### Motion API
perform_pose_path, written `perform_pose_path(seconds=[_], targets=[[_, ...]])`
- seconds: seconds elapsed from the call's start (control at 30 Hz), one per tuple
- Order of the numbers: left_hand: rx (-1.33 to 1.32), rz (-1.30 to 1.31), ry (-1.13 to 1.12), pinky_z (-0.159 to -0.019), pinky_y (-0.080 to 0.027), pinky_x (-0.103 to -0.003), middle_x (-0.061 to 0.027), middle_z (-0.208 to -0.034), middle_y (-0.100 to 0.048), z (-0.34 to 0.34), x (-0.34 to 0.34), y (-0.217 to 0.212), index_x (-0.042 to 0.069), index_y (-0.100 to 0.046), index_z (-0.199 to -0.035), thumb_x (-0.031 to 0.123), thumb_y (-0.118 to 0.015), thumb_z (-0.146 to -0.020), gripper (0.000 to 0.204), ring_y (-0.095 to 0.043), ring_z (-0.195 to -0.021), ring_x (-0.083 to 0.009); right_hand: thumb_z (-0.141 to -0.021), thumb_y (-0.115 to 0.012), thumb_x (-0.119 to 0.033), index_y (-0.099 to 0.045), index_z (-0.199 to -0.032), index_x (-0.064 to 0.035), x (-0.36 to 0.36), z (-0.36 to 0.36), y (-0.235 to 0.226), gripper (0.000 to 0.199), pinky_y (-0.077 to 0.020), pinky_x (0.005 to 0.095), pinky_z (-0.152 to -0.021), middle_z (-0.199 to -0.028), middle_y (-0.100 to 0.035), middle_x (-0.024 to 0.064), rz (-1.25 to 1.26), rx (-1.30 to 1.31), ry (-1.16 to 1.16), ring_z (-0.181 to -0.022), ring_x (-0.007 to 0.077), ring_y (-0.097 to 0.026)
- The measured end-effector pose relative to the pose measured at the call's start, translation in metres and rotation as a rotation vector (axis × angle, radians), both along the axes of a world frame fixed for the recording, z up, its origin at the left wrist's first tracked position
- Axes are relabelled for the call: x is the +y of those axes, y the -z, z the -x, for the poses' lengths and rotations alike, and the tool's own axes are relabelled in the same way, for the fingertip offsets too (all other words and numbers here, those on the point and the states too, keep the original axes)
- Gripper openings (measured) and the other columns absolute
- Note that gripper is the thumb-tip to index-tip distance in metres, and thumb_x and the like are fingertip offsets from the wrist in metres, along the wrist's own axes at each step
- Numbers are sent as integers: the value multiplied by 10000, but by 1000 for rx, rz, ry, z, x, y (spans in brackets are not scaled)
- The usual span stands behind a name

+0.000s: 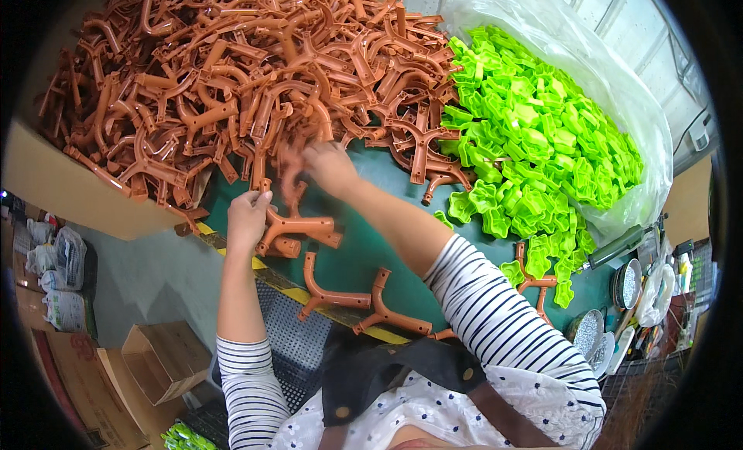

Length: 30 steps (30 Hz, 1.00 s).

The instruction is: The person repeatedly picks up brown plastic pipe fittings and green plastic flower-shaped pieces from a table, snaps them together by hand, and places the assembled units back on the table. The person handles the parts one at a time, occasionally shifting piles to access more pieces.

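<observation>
The dark-green, flat-topped table [418, 272] carries everything at issue. Its largest load, the high heap of glossy brown, branch-shaped plastic pieces [232, 78], is tangled; pulling one piece out could bring neighbours sliding down. The heap of lime-green, lobed plastic pieces [542, 133] abuts it at the right; a slide could mix the two stocks.

The right hand [329, 167] is at the brown heap's near edge, blurred, its fingertips among the pieces; whether it grasps one cannot be told. Its sleeved forearm crosses above the table and could sweep loose stock. Two brown forked pieces, one [340, 298] beside the other [402, 321], lie at the near edge and could be knocked off.

The left hand [249, 218] grips the upper stem of a forked brown piece [298, 227] near that edge; a slack pinch could let it roll.
</observation>
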<state>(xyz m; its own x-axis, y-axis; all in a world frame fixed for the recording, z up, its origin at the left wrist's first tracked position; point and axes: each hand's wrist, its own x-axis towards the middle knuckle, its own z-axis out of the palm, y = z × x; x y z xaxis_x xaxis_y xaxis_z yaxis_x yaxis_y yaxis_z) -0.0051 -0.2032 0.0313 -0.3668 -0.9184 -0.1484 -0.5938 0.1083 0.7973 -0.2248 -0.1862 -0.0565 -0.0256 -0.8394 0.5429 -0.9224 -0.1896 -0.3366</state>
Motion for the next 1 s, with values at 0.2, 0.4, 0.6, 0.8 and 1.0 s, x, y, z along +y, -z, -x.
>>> perform_pose_path(seconds=[0.2,0.4,0.6,0.8,1.0], targets=[[-611,362,99,-775,-549,-419,-188,-1025,-674,20,-2,3,-29,-665,-1038,322,-713,-874,390,-677,-923,-331,-975,-576,-206,-582,-1120,-8,79,9,-43,245,-492,371,-759,-907,-628,112,-79,-802,-17,-832,234,-619],[-674,757,180,-845,-540,-435,-150,-1128,-599,93,-44,40,18,-674,-999,326,-726,-825,358,-603,-1079,-329,-1001,-571,-248,-560,-1146,-42,148,19,-58,252,-484,259,-599,-842,-608,15,-301,-1294,-69,-697,92,-572],[-683,357,236,-888,-528,-433,-209,-1157,-644,115,-34,14,-14,-641,-1052,316,-727,-826,409,-626,-1092,-344,-980,-617,-309,-562,-1126,-47,168,22,-60,305,-495,257,-542,-854,-619,34,-470,-1519,12,-650,114,-600],[-193,186,174,-872,-500,-477,-254,-1048,-670,117,-22,44,-32,-577,-1069,207,-692,-838,352,-641,-1017,-411,-983,-600,-296,-599,-1087,-15,120,14,-24,300,-486,266,-665,-869,-639,45,-289,-1283,100,-772,126,-612],[-632,791,293,-967,-439,-456,-187,-1169,-641,126,-32,49,-1,-611,-1076,91,-530,-905,210,-541,-1160,-376,-918,-643,-198,-607,-1159,-13,100,13,-39,306,-489,462,-786,-994,-660,228,-31,-745,250,-913,449,-608]])
